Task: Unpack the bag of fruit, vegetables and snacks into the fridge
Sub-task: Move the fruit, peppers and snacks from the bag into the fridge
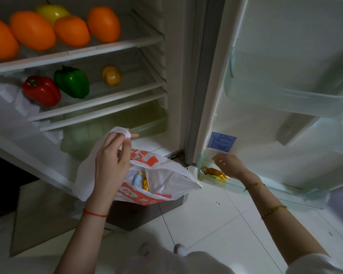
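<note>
A: Report the state of each grip.

B: Left hand (109, 163): grip clenched around the bunched handle of the white-and-orange plastic bag (162, 175), which hangs open in front of the fridge. Right hand (231, 167): inside the lowest door bin (212, 179), fingers loosely curled over the amber-wrapped snacks (214, 172). Whether the grip is grasping one or has released it cannot be determined.

A: Location and orientation of the snacks?

B: They lie flat in the bin at its hinge end. The long axis runs along the bin, roughly left to right in the head view. More wrapped snacks (145, 183) and a small pale-blue packet (138, 181) are visible through the bag mouth.

A: Fridge interior?

B: Top shelf (87, 50): four oranges (33, 30) and one yellow fruit (52, 12) behind them. Next shelf: red pepper (41, 89) and green pepper (71, 82) side by side, stems toward the rear; a small yellow pepper (111, 75) stands apart to the right. Below is a translucent green crisper drawer (115, 125).

A: Surroundings?

B: The door (285, 56) stands open to the right, with a blue label (222, 141) above the lowest bin. The floor (216, 220) is white tile. A white shoe (180, 249) shows at the bottom.
</note>
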{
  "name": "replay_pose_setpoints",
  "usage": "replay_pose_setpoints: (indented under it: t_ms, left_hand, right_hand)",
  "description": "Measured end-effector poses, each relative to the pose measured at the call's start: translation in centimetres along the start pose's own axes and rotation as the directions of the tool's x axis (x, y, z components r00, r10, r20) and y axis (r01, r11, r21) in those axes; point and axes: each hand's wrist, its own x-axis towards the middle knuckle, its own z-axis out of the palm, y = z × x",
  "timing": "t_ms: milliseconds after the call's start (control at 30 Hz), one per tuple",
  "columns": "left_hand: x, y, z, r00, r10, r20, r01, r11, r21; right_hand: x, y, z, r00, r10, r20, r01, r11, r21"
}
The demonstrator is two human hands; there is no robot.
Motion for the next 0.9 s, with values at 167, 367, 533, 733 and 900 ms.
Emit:
replay_pose_setpoints:
  t_ms: [167,367,533,733,900]
  left_hand:
    - [0.0,-0.5,-0.3,1.000,0.002,-0.001,-0.002,1.000,-0.005]
    - [-0.2,-1.0,-1.2,1.000,-0.001,-0.017,0.001,1.000,-0.025]
    - [-0.6,-1.4,-2.0,0.998,0.035,-0.058,-0.039,0.997,-0.072]
    - [-1.4,-1.8,-3.1,0.998,0.054,-0.017,-0.055,0.998,-0.016]
    - [-1.4,-2.0,-4.1,0.999,0.031,-0.030,-0.032,0.999,-0.007]
  right_hand:
    - [-1.4,-4.0,-2.6,0.980,-0.148,-0.137,0.149,0.989,-0.004]
    - [-4.7,-13.5,-4.0,0.895,-0.441,0.062,0.427,0.889,0.168]
    - [-2.9,-18.8,2.7,0.748,-0.568,0.343,0.534,0.822,0.196]
    - [4.8,-19.9,13.8,0.796,-0.431,0.425,0.510,0.856,-0.088]
    - [9.5,-16.8,19.4,0.663,-0.596,0.453,0.732,0.643,-0.226]
